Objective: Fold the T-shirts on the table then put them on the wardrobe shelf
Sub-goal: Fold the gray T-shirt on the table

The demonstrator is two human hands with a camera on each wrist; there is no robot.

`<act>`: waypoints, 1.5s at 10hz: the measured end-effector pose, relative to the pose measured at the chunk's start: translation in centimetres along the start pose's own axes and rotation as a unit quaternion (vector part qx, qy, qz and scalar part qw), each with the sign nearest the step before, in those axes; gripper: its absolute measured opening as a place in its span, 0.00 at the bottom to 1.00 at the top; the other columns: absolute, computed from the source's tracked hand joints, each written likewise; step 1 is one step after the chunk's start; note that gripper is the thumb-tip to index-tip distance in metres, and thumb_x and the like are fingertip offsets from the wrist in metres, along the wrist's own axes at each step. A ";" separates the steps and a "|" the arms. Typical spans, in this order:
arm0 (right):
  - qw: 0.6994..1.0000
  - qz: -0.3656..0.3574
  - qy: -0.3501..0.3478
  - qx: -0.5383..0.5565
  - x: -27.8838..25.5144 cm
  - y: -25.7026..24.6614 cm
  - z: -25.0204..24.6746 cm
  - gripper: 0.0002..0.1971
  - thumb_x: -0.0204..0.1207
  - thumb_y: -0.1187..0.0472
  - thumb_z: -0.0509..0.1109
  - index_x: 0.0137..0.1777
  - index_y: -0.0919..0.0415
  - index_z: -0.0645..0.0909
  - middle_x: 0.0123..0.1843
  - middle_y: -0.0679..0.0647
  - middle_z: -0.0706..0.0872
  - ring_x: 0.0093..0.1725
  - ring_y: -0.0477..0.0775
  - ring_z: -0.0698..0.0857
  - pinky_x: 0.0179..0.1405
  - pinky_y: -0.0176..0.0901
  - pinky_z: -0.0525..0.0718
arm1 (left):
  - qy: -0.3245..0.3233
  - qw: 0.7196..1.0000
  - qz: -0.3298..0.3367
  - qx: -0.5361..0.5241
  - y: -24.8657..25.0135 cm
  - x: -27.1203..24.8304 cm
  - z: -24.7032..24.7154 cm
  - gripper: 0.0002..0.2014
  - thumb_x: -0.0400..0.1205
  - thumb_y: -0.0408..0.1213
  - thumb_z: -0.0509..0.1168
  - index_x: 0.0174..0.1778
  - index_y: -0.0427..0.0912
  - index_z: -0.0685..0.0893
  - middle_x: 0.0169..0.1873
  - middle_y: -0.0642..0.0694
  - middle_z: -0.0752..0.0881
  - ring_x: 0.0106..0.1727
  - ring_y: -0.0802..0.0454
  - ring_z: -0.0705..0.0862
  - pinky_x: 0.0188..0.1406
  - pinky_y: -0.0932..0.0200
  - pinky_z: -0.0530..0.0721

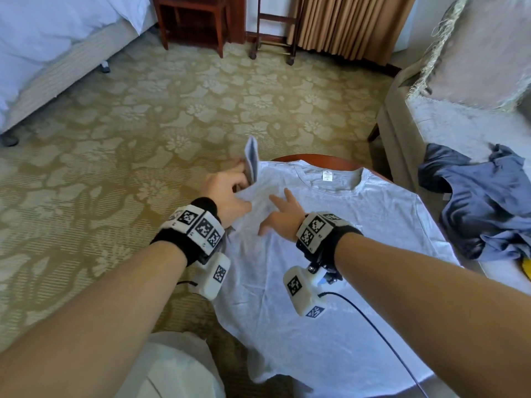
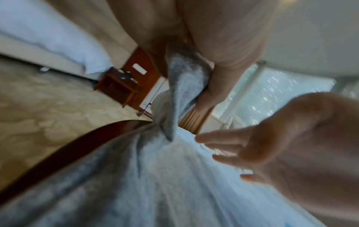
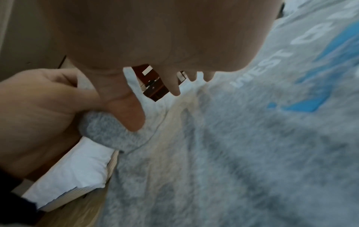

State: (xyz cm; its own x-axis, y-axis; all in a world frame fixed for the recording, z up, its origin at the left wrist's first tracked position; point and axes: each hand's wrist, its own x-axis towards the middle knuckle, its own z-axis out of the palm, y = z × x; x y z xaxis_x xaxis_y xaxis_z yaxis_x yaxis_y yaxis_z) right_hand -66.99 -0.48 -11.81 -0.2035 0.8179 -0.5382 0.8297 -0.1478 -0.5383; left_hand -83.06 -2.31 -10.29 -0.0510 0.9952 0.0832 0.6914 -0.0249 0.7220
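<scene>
A light grey T-shirt lies spread flat over a round wooden table, collar at the far side. My left hand pinches the shirt's left sleeve and holds it lifted above the shoulder; the left wrist view shows the sleeve between thumb and fingers. My right hand lies open with fingers spread on the chest area beside the left hand, also seen as the right hand. A crumpled blue T-shirt lies on the sofa to the right.
A grey sofa stands against the table's right side. A bed is at the far left, a wooden nightstand and a luggage rack at the back. Patterned carpet surrounds the table. A cable runs from my right wrist.
</scene>
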 end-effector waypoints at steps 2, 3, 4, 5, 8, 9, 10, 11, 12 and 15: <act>0.993 0.097 0.067 -0.007 -0.8 3.9 -3.6 0.45 0.74 0.56 0.69 0.86 0.54 0.48 0.87 0.50 0.38 0.84 0.61 0.56 0.74 0.59 0.69 | -0.230 0.968 0.037 0.089 2.0 -0.9 3.3 0.06 0.73 0.40 0.77 0.42 0.50 0.88 0.76 0.53 0.76 0.76 0.54 0.74 0.74 0.55 0.74; 0.981 0.151 0.122 0.013 -1.6 5.7 -5.2 0.42 0.74 0.55 0.65 0.86 0.57 0.49 0.87 0.53 0.49 0.79 0.64 0.67 0.71 0.60 0.75 | -0.245 0.967 -0.011 0.062 2.8 -0.9 4.1 0.08 0.72 0.46 0.78 0.43 0.48 0.90 0.63 0.50 0.86 0.64 0.52 0.83 0.65 0.51 0.82; 0.967 0.196 0.156 0.041 -2.8 7.9 -6.9 0.37 0.75 0.54 0.63 0.83 0.59 0.55 0.80 0.59 0.63 0.67 0.65 0.78 0.59 0.56 0.82 | -0.222 0.973 -0.061 0.022 4.0 0.1 4.7 0.06 0.74 0.47 0.76 0.36 0.51 0.90 0.45 0.51 0.90 0.52 0.51 0.87 0.54 0.53 0.86; 0.942 0.246 0.210 0.084 -4.4 11.3 -9.1 0.36 0.71 0.52 0.64 0.78 0.62 0.59 0.71 0.62 0.73 0.56 0.64 0.82 0.50 0.51 0.82 | -0.195 0.971 -0.122 -0.060 6.1 0.8 6.5 0.10 0.74 0.48 0.76 0.39 0.45 0.92 0.34 0.49 0.88 0.41 0.49 0.86 0.45 0.53 0.86; 0.906 0.315 0.226 0.168 -9.3 24.0 -14.7 0.26 0.85 0.55 0.53 0.78 0.70 0.66 0.77 0.66 0.70 0.76 0.66 0.70 0.60 0.48 0.78 | -0.186 0.954 -0.124 -0.200 14.6 -1.0 16.7 0.06 0.78 0.30 0.70 0.40 0.47 0.89 0.44 0.51 0.88 0.49 0.50 0.85 0.47 0.60 0.81; 0.896 0.269 0.195 0.295 -10.6 26.7 -14.2 0.23 0.87 0.61 0.52 0.80 0.70 0.63 0.77 0.64 0.70 0.66 0.62 0.78 0.30 0.39 0.75 | -0.213 0.951 -0.111 -0.197 16.5 -1.7 20.2 0.09 0.75 0.32 0.70 0.41 0.53 0.86 0.53 0.45 0.88 0.53 0.46 0.86 0.56 0.52 0.86; 0.880 0.251 0.177 0.363 -9.9 28.7 -13.9 0.22 0.87 0.56 0.54 0.77 0.67 0.68 0.61 0.64 0.79 0.39 0.53 0.79 0.18 0.36 0.80 | -0.254 0.944 -0.079 -0.198 18.3 -1.9 22.9 0.12 0.76 0.29 0.68 0.51 0.49 0.86 0.59 0.45 0.85 0.55 0.47 0.86 0.54 0.54 0.87; 0.851 0.276 0.198 0.401 -9.7 29.4 -14.2 0.18 0.85 0.49 0.57 0.54 0.66 0.76 0.24 0.59 0.82 0.18 0.53 0.78 0.11 0.35 0.70 | -0.248 0.942 -0.062 -0.217 19.6 -1.6 24.8 0.14 0.78 0.25 0.67 0.56 0.45 0.87 0.57 0.43 0.86 0.56 0.49 0.84 0.45 0.67 0.82; 0.830 0.271 0.189 0.450 -9.5 29.8 -14.7 0.15 0.82 0.49 0.62 0.46 0.62 0.78 0.13 0.54 0.76 0.11 0.51 0.73 0.18 0.38 0.68 | -0.228 0.941 -0.087 -0.233 20.1 -1.3 26.3 0.13 0.78 0.26 0.69 0.54 0.46 0.86 0.52 0.44 0.86 0.53 0.48 0.84 0.46 0.65 0.81; 0.774 0.253 0.273 0.513 -8.2 30.7 -17.1 0.28 0.48 0.59 0.77 0.51 0.65 0.81 0.44 0.69 0.88 0.30 0.62 0.87 0.36 0.54 0.88 | -0.271 0.928 -0.073 -0.243 19.5 -0.1 27.6 0.16 0.80 0.22 0.64 0.60 0.42 0.88 0.65 0.46 0.84 0.67 0.50 0.81 0.62 0.60 0.82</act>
State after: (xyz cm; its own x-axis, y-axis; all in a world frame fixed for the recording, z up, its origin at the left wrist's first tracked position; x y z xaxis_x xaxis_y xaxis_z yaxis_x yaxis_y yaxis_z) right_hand -30.97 -2.20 -12.88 0.4951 0.5830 -0.6442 -0.1739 -0.6599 -0.7309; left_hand -49.67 -0.29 -15.23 0.3434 0.8890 -0.3030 0.2920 0.2056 0.9341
